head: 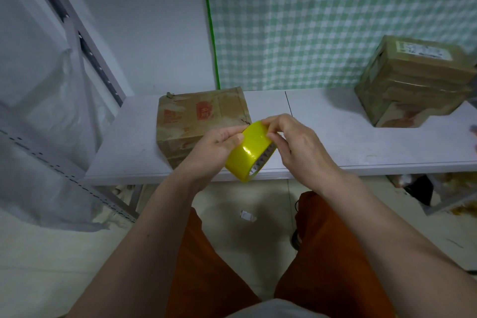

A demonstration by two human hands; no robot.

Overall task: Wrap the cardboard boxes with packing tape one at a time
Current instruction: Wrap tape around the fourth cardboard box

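Head view is showing you holding a glossy yellow roll of packing tape (249,150) above the near edge of the white tabletop (361,144), tilted, between both hands. Your left hand (214,146) is gripping the roll's left side, thumb lying on its outer face, while your right hand (296,141) is pinching at the roll's top edge with curled fingertips. Just behind the roll, a worn brown cardboard box with red print (198,121) is sitting on the tabletop, partly hidden by your left hand. Well apart, at the far right, a brown tape-wrapped cardboard box with a white label (413,80) is resting tilted against the green-and-white checked cloth (309,20).
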